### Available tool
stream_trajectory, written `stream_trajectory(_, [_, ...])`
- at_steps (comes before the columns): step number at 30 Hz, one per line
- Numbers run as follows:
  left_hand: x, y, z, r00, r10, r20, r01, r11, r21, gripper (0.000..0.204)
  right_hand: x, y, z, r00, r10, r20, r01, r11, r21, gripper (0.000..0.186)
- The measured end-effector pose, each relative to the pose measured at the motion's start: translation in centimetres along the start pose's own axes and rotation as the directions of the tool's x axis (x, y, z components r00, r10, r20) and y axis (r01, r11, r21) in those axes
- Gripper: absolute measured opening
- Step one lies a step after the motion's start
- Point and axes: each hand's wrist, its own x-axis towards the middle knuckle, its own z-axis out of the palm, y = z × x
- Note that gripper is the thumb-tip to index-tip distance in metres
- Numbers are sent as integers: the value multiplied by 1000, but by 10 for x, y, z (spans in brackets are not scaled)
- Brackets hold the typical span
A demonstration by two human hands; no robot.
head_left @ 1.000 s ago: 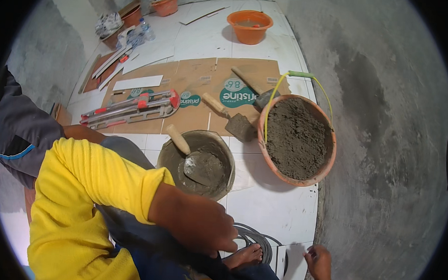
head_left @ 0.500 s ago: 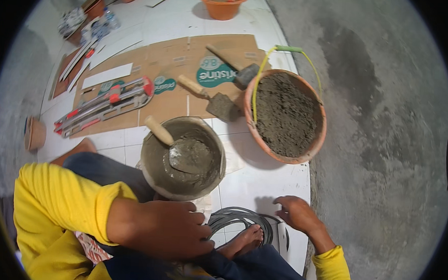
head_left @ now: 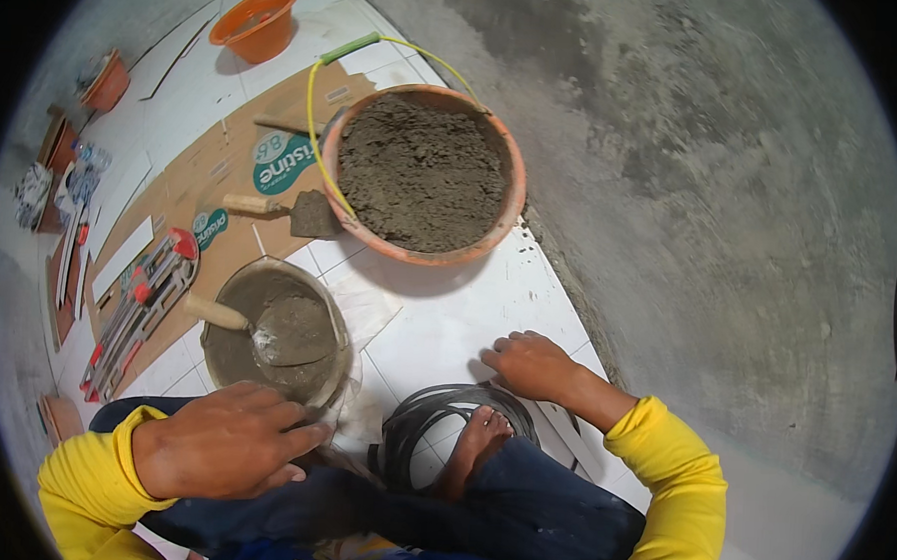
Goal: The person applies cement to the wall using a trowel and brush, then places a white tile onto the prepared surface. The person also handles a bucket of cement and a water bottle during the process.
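My left hand is over my lap by the near rim of a grey mortar bucket; its fingers are loosely apart and hold nothing. A trowel with a wooden handle leans in that bucket, its blade in wet grey mortar. My right hand hovers over the white tiles beyond a coiled black cable, fingers loosely bent, with nothing visible in them. Farther off, a large orange bucket full of coarse grey mix has its yellow handle raised.
A second trowel and a partly hidden wooden-handled tool lie on flattened cardboard. A red and silver tile cutter rests at the left. An orange basin stands at the back. Rough concrete floor borders the tiles on the right.
The view has turned, so the buckets appear farther left. My left hand has drawn left toward the mortar bucket's near side. My right hand stays near the cable, its fingers more bent.
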Motion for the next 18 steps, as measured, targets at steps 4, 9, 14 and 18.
stream_trajectory(4, [7, 6, -7, 1000, -18, 23, 18, 1000, 17, 55, 6, 4, 5, 999, 14, 43, -19, 992, 125, 32])
stream_trajectory(9, [10, 7, -8, 1000, -26, -2, 25, 998, -61, 56, 5, 43, 22, 912, 405, 69, -404, 855, 325, 64])
stream_trajectory(14, [9, 14, -12, 991, -109, 81, 110, 994, -14, 55, 12, 92, 16, 873, 473, 116, -483, 872, 81, 77])
stream_trajectory(18, [9, 13, -4, 994, -109, -3, 109, 994, -4, 59, 33, 125, 15, 689, 725, -16, -717, 685, 131, 78])
